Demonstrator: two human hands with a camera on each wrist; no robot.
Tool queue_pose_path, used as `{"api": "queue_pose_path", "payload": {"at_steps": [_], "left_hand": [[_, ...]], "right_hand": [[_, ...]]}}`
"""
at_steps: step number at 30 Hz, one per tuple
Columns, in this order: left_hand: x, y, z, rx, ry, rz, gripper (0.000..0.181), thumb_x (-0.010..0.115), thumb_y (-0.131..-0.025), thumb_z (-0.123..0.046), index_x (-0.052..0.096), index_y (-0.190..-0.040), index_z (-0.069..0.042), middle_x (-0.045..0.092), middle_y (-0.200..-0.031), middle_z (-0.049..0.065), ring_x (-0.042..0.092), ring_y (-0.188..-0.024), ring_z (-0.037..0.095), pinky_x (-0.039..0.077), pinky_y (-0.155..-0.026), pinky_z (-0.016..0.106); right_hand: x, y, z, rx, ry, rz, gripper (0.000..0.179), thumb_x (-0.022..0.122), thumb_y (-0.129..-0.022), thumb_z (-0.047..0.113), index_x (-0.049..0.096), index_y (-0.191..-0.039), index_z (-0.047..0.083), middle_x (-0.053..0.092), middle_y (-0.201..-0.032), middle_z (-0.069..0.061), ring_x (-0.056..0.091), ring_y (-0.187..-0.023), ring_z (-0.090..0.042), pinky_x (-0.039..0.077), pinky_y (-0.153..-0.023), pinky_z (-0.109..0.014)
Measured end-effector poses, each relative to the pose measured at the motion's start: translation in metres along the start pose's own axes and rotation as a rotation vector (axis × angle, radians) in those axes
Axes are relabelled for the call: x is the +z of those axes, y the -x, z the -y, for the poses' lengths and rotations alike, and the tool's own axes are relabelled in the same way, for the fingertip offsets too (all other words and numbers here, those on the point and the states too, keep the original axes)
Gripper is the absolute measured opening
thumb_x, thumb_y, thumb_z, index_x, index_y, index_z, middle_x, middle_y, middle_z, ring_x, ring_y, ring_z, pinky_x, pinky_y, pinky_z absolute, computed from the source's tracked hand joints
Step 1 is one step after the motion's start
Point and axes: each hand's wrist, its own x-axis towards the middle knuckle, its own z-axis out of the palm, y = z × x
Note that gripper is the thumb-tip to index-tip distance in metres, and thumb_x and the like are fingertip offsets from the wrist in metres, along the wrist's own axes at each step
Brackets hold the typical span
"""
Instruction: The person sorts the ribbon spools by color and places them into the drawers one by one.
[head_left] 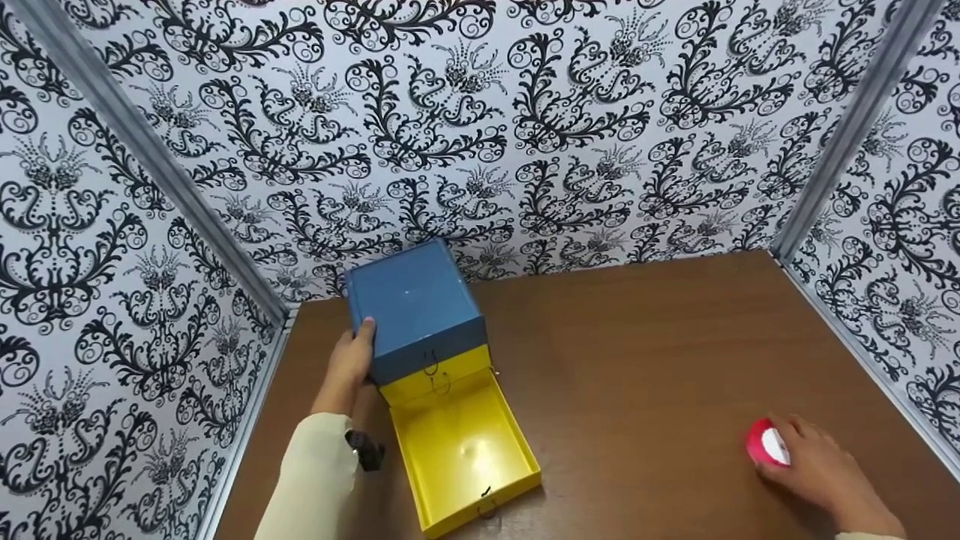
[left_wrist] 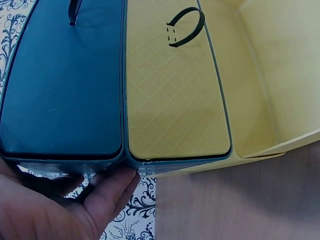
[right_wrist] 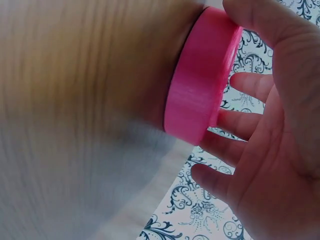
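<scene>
A small drawer box [head_left: 412, 300] with a blue top stands at the left of the table. My left hand [head_left: 352, 356] grips its left side, thumb on the top edge; in the left wrist view the fingers [left_wrist: 112, 192] lie against its side wall. The box's front has a blue drawer [left_wrist: 62, 85] above a yellow drawer [left_wrist: 175, 95], each with a dark loop pull. Below them, a yellow drawer [head_left: 465, 450] is pulled out toward me. At the right, my right hand [head_left: 817, 465] holds a round pink thing with a white top [head_left: 759, 442] between thumb and fingers; its kind is unclear.
The brown wooden table [head_left: 637, 360] extends between the two hands. Black-and-white patterned walls [head_left: 480, 135] enclose it at the back and both sides, with grey metal strips [head_left: 847, 135] at the corners. A black strap device [head_left: 366, 450] sits on the left wrist.
</scene>
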Motion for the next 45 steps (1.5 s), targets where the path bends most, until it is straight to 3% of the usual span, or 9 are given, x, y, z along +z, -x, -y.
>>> {"api": "queue_pose_path", "payload": {"at_steps": [13,26,33,39,45], "left_hand": [[0.002,0.0,-0.002,-0.009,0.034,0.017,0.074,0.032,-0.095,-0.054,0.021,-0.143,0.0,0.032,-0.138,0.027,0.042,-0.118,0.041,0.039,-0.093,0.053],[0.001,-0.001,0.0,-0.019,0.043,0.019,0.075,0.031,-0.095,-0.055,0.019,-0.143,0.001,0.031,-0.138,0.028,0.041,-0.119,0.041,0.039,-0.094,0.052],[-0.001,0.0,-0.001,-0.024,0.033,0.023,0.075,0.031,-0.094,-0.055,0.019,-0.144,-0.001,0.029,-0.141,0.026,0.039,-0.121,0.04,0.037,-0.095,0.052],[-0.002,0.001,0.0,-0.01,0.055,0.022,0.074,0.032,-0.094,-0.055,0.019,-0.145,-0.004,0.027,-0.143,0.024,0.034,-0.126,0.039,0.032,-0.1,0.051],[-0.001,0.003,-0.001,-0.02,0.069,0.025,0.074,0.032,-0.094,-0.055,0.018,-0.146,-0.005,0.026,-0.144,0.023,0.036,-0.125,0.039,0.035,-0.098,0.051]], "right_hand": [[-0.003,0.001,0.006,0.01,0.012,0.017,0.087,0.075,-0.063,0.055,0.05,-0.122,-0.004,0.05,-0.113,-0.028,0.043,-0.102,-0.049,0.035,-0.07,-0.068],[0.0,-0.011,0.024,-0.129,0.014,-0.118,0.077,0.082,-0.054,0.047,0.058,-0.112,0.002,0.055,-0.107,-0.02,0.05,-0.097,-0.042,0.04,-0.066,-0.062],[-0.003,-0.024,0.051,-0.232,0.052,-0.164,0.077,0.083,-0.052,0.045,0.059,-0.114,0.006,0.059,-0.106,-0.015,0.053,-0.097,-0.039,0.042,-0.069,-0.059],[-0.011,-0.035,0.081,-0.332,0.058,-0.2,0.08,0.083,-0.05,0.045,0.06,-0.116,0.006,0.058,-0.11,-0.015,0.052,-0.101,-0.038,0.04,-0.08,-0.058],[-0.016,-0.047,0.104,-0.401,0.077,-0.211,0.083,0.082,-0.049,0.047,0.06,-0.117,0.006,0.059,-0.11,-0.015,0.053,-0.101,-0.035,0.039,-0.085,-0.055]]}}
